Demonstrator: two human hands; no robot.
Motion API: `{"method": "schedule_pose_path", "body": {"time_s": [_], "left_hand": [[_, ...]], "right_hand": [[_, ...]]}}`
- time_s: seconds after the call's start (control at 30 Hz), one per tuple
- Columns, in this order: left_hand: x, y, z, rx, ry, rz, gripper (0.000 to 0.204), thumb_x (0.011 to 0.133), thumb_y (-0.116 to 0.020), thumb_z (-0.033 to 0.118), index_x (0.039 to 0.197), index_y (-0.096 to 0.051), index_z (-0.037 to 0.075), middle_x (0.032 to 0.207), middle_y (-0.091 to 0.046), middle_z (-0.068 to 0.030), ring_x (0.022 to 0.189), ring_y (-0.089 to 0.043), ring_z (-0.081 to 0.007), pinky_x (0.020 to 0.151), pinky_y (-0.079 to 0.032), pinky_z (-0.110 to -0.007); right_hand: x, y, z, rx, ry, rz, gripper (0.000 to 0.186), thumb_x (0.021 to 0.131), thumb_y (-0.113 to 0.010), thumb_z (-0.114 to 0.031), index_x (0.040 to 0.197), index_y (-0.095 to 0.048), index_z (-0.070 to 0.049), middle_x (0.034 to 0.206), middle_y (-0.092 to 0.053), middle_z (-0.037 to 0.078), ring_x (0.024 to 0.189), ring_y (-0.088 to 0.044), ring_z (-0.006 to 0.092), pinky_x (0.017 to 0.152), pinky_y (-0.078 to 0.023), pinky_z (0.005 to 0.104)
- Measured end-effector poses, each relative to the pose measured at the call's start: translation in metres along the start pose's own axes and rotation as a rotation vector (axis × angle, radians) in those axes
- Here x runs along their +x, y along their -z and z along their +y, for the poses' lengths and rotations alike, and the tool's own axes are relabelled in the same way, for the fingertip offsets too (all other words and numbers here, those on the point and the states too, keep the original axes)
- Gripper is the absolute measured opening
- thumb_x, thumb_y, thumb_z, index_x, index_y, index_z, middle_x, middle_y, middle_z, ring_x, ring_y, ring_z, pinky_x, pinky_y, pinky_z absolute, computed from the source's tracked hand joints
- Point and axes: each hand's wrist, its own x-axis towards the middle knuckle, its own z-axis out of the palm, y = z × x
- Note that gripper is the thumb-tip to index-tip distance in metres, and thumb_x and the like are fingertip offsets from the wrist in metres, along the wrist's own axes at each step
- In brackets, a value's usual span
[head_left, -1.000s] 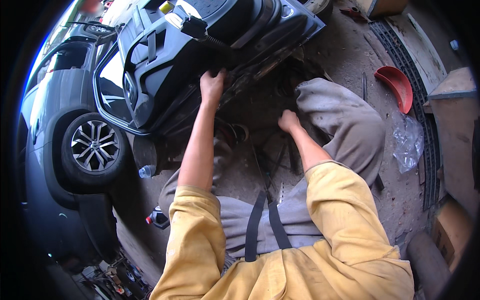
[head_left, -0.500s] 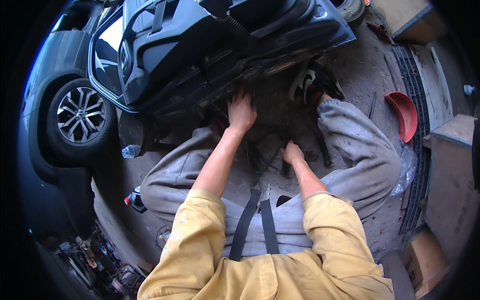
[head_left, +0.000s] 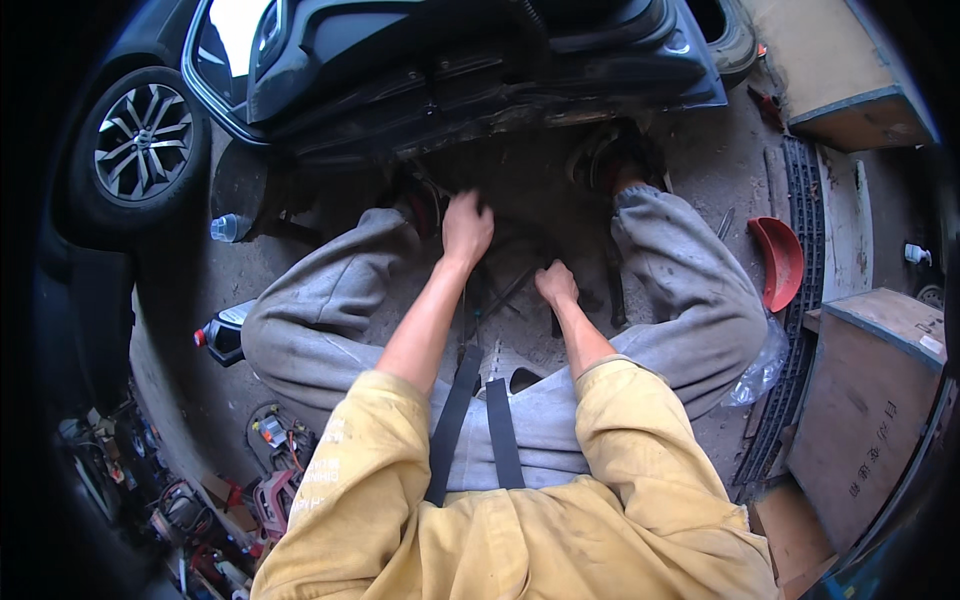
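I sit with knees apart before a dark car door (head_left: 480,60) at the top of the view. My left hand (head_left: 468,228) is just below the door's lower edge, near a shoe; its fingers look bent but are blurred. My right hand (head_left: 555,282), fingers curled, is low between my legs at a dark bar-like tool (head_left: 512,292) on the dusty floor; what it holds, if anything, is hidden. Other dark bars (head_left: 615,305) lie beside my right leg. A thin tool (head_left: 725,222) lies beyond my right knee.
Car wheel (head_left: 143,140), clear bottle (head_left: 228,228) and dark jug (head_left: 228,332) at left; tool clutter (head_left: 185,515) lower left. Red curved piece (head_left: 775,260), plastic bag (head_left: 760,365), black rail (head_left: 805,200) and wooden boxes (head_left: 860,420) at right. Tyre (head_left: 740,45) behind the door.
My left hand has come down and away from the door's lower part, where its fingers were reaching. My right hand stays low between my legs. The view has tilted, showing more floor clutter.
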Motion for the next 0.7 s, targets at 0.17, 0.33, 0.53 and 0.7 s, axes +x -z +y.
{"method": "schedule_pose_path", "body": {"time_s": [0.17, 0.33, 0.53, 0.7], "left_hand": [[-0.221, 0.008, -0.129, -0.602, 0.87, -0.719, 0.037, 0.097, -0.059, 0.035, 0.101, -0.065, -0.001, 0.091, -0.07, -0.0173, 0.079, -0.069, -0.026, 0.064, -0.054, -0.038], [-0.253, 0.062, -0.027, -0.92, 1.037, -0.731, 0.064, 0.098, -0.04, 0.063, 0.11, -0.061, 0.003, 0.091, -0.068, -0.0142, 0.078, -0.067, -0.0252, 0.066, -0.052, -0.035], [-0.276, 0.058, -0.026, -0.688, 0.874, -0.915, 0.076, 0.089, -0.042, 0.077, 0.101, -0.067, 0.006, 0.082, -0.063, -0.0084, 0.063, -0.05, -0.0198, 0.058, -0.039, -0.034], [-0.274, -0.025, -0.121, -0.327, 1.102, -0.346, 0.08, 0.089, -0.048, 0.07, 0.108, -0.07, -0.006, 0.112, -0.068, -0.025, 0.109, -0.063, -0.0381, 0.091, -0.047, -0.044]], "right_hand": [[-0.071, -0.009, -0.014, 0.112, 0.148, 0.082, 0.041, 0.08, -0.062, -0.024, 0.108, -0.065, 0.005, 0.109, -0.067, 0.028, 0.108, -0.064, 0.0398, 0.093, -0.05, 0.0445], [-0.147, -0.049, 0.023, 0.297, 0.145, 0.234, 0.029, 0.079, -0.067, -0.02, 0.096, -0.066, 0.003, 0.092, -0.072, 0.021, 0.094, -0.07, 0.0331, 0.084, -0.053, 0.0424], [-0.223, -0.082, 0.038, 0.14, 0.168, 0.036, 0.035, 0.084, -0.062, -0.023, 0.103, -0.069, 0.006, 0.108, -0.067, 0.03, 0.108, -0.064, 0.0424, 0.091, -0.051, 0.046], [-0.164, -0.093, 0.034, -0.036, 0.203, -0.044, 0.036, 0.082, -0.064, -0.021, 0.105, -0.069, 0.006, 0.113, -0.064, 0.031, 0.112, -0.061, 0.0438, 0.095, -0.05, 0.0458]]}}
